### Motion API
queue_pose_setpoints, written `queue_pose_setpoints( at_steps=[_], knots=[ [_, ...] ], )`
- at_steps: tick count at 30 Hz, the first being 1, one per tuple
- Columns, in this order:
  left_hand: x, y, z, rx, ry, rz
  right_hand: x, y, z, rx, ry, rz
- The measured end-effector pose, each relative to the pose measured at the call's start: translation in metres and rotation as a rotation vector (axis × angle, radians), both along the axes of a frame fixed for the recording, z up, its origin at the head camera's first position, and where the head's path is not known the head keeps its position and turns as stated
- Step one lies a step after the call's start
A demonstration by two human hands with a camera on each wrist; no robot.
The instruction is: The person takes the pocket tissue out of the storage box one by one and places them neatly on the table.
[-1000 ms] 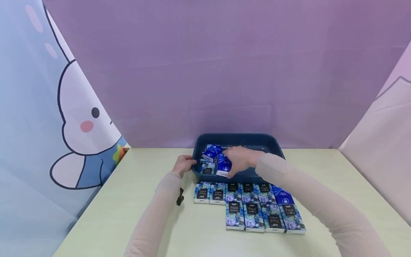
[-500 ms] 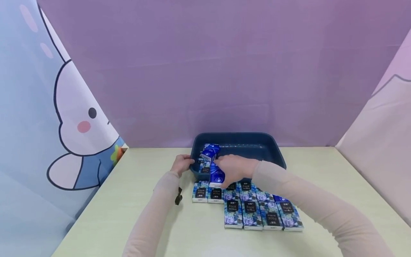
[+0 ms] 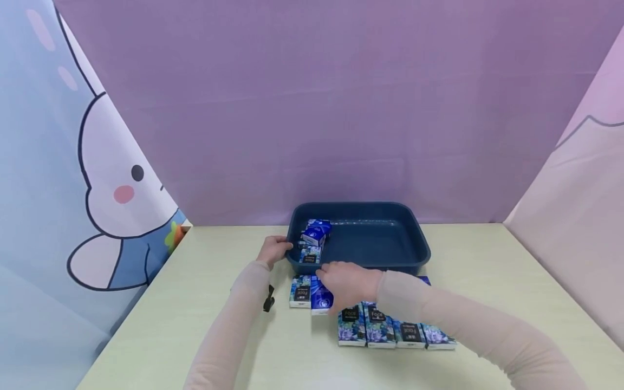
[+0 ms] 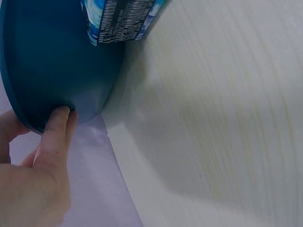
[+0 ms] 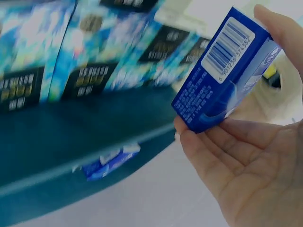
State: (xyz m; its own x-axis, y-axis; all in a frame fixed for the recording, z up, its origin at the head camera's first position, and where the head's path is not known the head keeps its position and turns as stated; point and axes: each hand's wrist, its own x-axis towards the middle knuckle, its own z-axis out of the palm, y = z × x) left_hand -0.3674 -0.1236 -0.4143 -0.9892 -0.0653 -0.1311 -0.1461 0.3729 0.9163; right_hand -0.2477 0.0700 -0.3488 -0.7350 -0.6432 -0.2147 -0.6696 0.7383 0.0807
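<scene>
My left hand [image 3: 274, 250] pinches the left rim of a dark blue plastic bin [image 3: 424, 253]; the left wrist view has two fingers against the bin wall [image 4: 47, 56]. In front of the bin, my right hand [image 3: 348, 284] holds a blue tissue pack [image 3: 320, 298] between thumb and fingers, over the front row of packs. Its barcode end faces the right wrist view, where the blue pack [image 5: 218, 71] is tilted. Inside the bin's left side lie another blue pack [image 3: 314, 233] and a floral pack [image 3: 310, 254]. My right hand and sleeve hide part of the rows.
Several floral packs [image 3: 351, 327] labelled "Face" lie in two rows before the bin, with one floral pack [image 3: 299, 292] at the left end. A small black object [image 3: 268, 299] is by my left sleeve. A purple curtain [image 3: 292, 108] hangs behind the pale table [image 3: 219, 249].
My right hand has lifted the blue pack out of the bin and brought it toward me over the front rim, to the row outside. My left hand stays on the rim.
</scene>
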Motion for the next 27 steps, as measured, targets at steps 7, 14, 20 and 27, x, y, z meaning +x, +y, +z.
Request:
queue_pose_setpoints(
  at_steps=[7, 14, 20, 27],
  knots=[
    [-0.001, -0.002, -0.002, -0.004, 0.000, -0.003, 0.012, -0.005, -0.018, -0.015, -0.018, 0.025],
    [0.002, 0.000, 0.001, -0.008, 0.000, -0.002, 0.018, -0.005, -0.032, -0.032, -0.042, 0.016],
    [0.002, 0.000, 0.001, -0.018, 0.002, -0.001, 0.026, -0.006, -0.039, -0.041, -0.015, -0.017],
    [0.003, 0.000, 0.002, -0.010, -0.006, 0.002, 0.029, -0.008, -0.046, -0.050, -0.032, -0.032]
  ],
)
